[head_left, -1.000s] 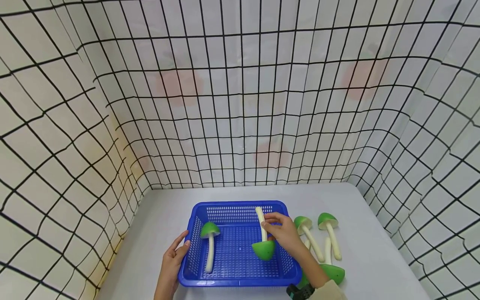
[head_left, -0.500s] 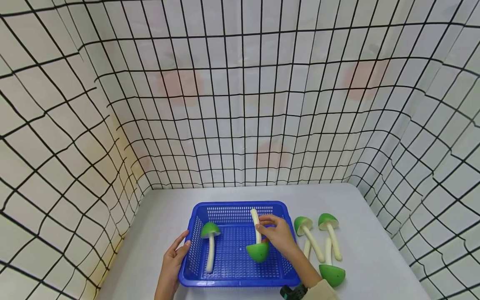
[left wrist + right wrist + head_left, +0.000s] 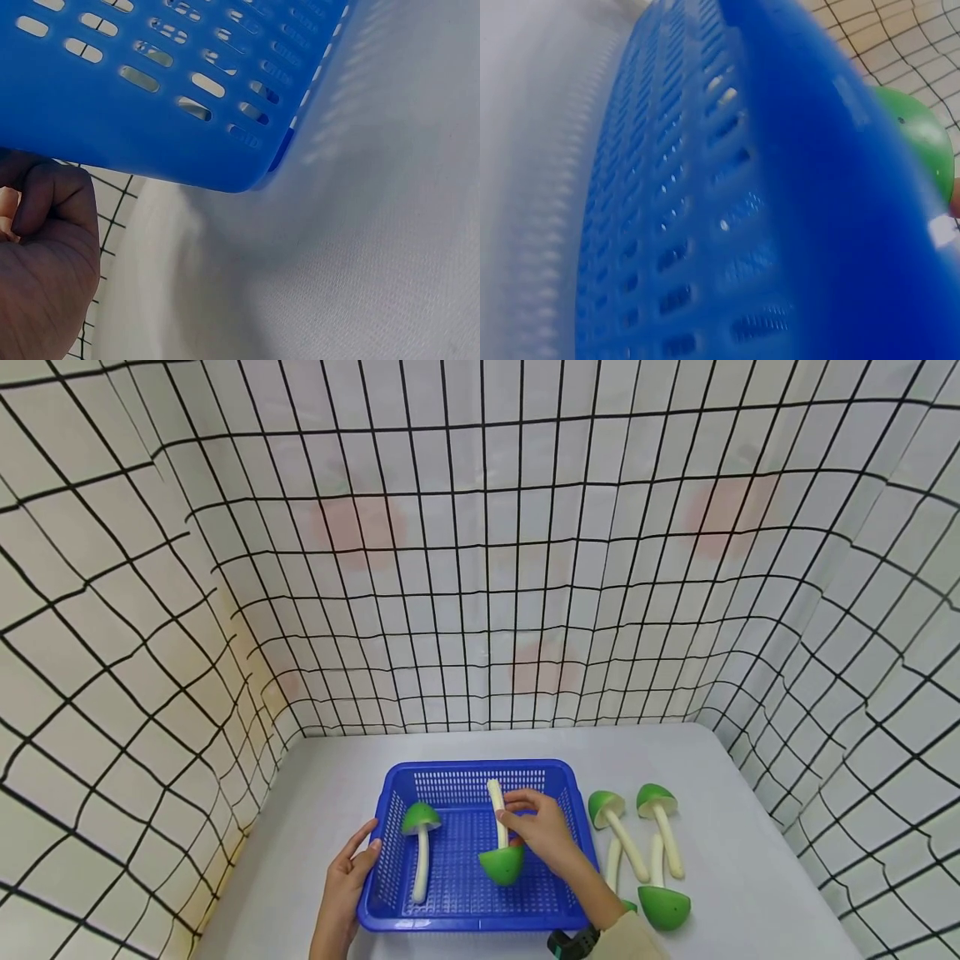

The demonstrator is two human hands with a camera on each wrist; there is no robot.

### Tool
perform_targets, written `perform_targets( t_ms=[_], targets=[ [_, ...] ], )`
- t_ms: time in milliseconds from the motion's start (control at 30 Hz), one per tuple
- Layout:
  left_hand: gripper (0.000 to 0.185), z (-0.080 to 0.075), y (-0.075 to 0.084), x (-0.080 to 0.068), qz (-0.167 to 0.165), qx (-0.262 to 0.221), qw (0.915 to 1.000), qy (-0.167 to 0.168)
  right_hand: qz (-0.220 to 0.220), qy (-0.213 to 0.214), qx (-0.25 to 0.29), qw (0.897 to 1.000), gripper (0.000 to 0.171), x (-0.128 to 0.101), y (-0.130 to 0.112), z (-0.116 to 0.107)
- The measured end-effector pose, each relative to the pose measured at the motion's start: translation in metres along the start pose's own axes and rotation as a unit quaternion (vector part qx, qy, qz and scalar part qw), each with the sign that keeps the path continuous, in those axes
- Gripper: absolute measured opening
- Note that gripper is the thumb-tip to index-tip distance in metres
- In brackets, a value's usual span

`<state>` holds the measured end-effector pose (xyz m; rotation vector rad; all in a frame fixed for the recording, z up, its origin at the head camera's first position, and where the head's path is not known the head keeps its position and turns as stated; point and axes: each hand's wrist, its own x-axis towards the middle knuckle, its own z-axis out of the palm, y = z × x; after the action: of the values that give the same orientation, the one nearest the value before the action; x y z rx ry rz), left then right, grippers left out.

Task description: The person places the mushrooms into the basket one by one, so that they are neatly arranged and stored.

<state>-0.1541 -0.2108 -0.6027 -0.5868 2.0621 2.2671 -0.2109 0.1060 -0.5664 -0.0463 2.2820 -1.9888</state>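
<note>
A blue plastic basket [image 3: 472, 927] with slotted walls stands on the white table. My left hand [image 3: 347, 881] holds its left rim; in the left wrist view curled fingers [image 3: 56, 199] meet the rim. Over the basket's middle, my right hand [image 3: 542, 831] pinches the white stem of a toy mushroom [image 3: 501, 865], its green cap pointing down toward the near side. A second toy mushroom [image 3: 421, 852] lies in the left part of the basket, cap to the back. In the right wrist view the basket wall [image 3: 652, 187] hides most of the right hand, and a green cap [image 3: 922, 135] shows beyond it.
Several more green-capped mushrooms lie on the table right of the basket, among them one at the back [image 3: 662, 827] and one nearer the front [image 3: 664, 907]. White walls with a black grid pattern [image 3: 480, 568] close off the back and both sides.
My right hand has moved left over the basket with the mushroom in its pinch. The left hand and the basket have stayed in place.
</note>
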Motion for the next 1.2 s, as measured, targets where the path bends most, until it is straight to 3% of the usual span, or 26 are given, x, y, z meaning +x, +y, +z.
perform_targets(
  t_ms=[367,1200],
  targets=[
    [0.063,-0.001,0.0,0.001,-0.006,0.004,1.0,0.005,-0.002,-0.043,-0.003,0.999,0.039,0.0,0.0,0.016],
    [0.065,0.001,-0.001,0.0,-0.002,0.008,1.0,0.004,0.034,-0.058,-0.02,0.998,0.032,0.007,0.004,0.051]
  ],
)
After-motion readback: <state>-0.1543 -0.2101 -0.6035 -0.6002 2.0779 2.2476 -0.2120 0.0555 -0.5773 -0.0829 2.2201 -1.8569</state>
